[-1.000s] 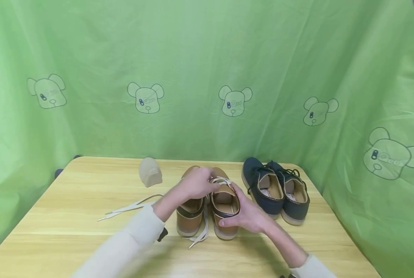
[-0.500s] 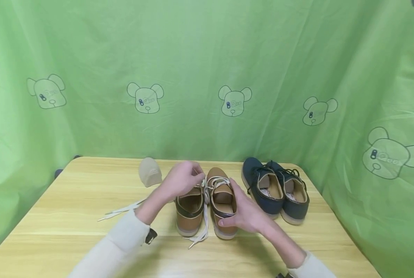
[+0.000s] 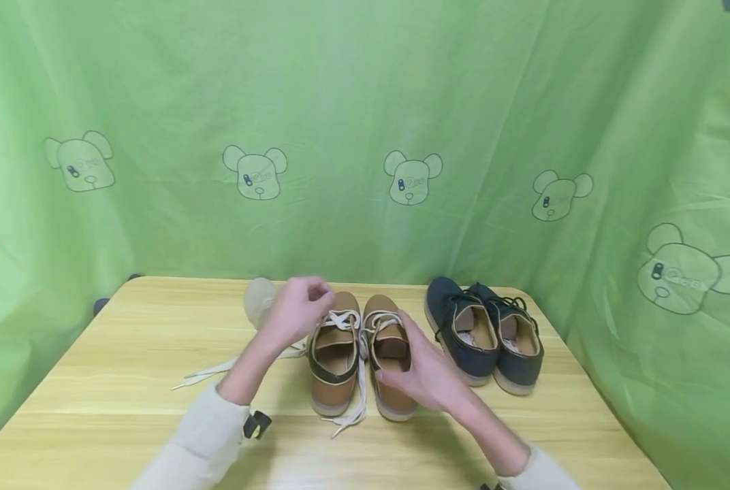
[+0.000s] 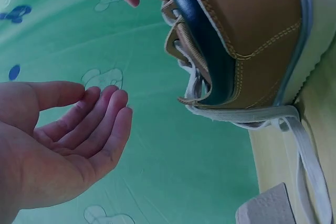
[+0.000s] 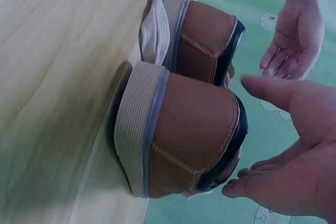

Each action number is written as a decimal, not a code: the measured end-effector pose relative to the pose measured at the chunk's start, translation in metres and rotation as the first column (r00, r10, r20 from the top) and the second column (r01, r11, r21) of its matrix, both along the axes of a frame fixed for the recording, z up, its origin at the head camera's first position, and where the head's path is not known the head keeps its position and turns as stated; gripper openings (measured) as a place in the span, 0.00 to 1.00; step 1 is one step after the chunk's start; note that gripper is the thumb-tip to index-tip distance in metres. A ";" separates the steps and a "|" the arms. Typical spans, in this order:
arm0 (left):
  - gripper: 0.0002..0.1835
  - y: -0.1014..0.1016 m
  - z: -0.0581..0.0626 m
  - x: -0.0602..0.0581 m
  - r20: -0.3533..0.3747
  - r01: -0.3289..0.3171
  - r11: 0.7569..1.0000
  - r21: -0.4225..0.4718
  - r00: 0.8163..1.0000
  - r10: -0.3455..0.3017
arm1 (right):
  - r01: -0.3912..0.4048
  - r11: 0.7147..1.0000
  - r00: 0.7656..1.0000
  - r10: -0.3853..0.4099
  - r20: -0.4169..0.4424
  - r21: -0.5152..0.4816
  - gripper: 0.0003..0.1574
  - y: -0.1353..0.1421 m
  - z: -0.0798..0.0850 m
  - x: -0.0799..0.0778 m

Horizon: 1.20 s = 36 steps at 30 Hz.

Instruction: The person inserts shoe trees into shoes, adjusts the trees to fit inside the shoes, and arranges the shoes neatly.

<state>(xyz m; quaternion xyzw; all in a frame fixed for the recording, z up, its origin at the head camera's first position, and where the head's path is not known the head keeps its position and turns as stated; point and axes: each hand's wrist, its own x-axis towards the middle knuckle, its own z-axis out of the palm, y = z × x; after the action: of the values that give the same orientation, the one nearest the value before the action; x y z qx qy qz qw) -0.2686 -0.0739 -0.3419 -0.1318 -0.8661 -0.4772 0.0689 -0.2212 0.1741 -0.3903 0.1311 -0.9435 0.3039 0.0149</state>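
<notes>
Two brown lace-up shoes stand side by side mid-table, heels toward me: the left shoe (image 3: 331, 396) and the right shoe (image 3: 394, 403). Pale laces cross both. Loose lace ends (image 3: 357, 412) hang between them, and another lace (image 3: 208, 373) trails off to the left. My left hand (image 4: 79, 145) hovers apart from the left shoe, its fingers loosely bent with nothing in them. Beside the right shoe is my right hand (image 3: 429, 371), thumb over the opening and fingers along the outer side. In the right wrist view its thumb stands clear of the shoe; fingertip contact is unclear.
A beige toe-shaped insert (image 3: 257, 299) lies behind my left hand. To the right stand two dark blue lace-up shoes, one nearer (image 3: 478, 364) and one at the outer side (image 3: 518, 374). A green curtain (image 3: 340, 224) hangs behind the wooden table (image 3: 126, 340).
My left hand has moved from the right shoe's laces leftward past the left shoe, uncovering the laces of both. My right hand has shifted slightly left and its thumb has lifted from the heel.
</notes>
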 end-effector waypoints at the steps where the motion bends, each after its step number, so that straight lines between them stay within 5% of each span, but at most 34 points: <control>1: 0.07 -0.002 0.000 0.000 0.008 -0.004 1.000 0.009 1.000 0.004 | 0.011 1.000 1.000 -0.011 -0.019 -0.004 0.68 -0.002 0.000 0.000; 9: 0.09 -0.013 -0.003 0.001 0.026 -0.029 0.999 0.030 0.999 0.028 | 0.059 0.995 0.985 -0.072 -0.159 -0.086 0.48 -0.019 -0.001 0.000; 20: 0.09 -0.025 -0.004 0.001 0.042 -0.058 0.998 0.025 0.998 0.057 | -0.013 0.967 0.944 -0.072 -0.322 -0.254 0.17 -0.041 -0.004 -0.001; 24: 0.10 -0.027 -0.003 0.002 0.047 -0.054 0.999 0.007 0.997 0.054 | -0.021 0.968 0.956 -0.053 -0.287 -0.248 0.26 -0.053 -0.005 0.001; 30: 0.09 -0.029 -0.004 0.002 0.036 -0.047 0.999 -0.023 0.998 0.048 | -0.005 0.978 0.995 -0.016 -0.100 -0.208 0.61 -0.070 -0.009 0.005; 36: 0.09 -0.031 -0.006 0.001 0.048 -0.043 0.998 -0.048 0.998 0.046 | -0.028 0.978 0.999 0.034 0.028 -0.206 0.80 -0.084 -0.016 0.004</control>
<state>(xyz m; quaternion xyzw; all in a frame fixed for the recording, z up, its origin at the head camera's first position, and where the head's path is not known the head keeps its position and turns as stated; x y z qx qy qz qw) -0.2671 -0.1048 -0.3479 -0.1025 -0.8812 -0.4581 0.0552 -0.2174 0.0906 -0.4068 0.1387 -0.9050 0.4022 0.0088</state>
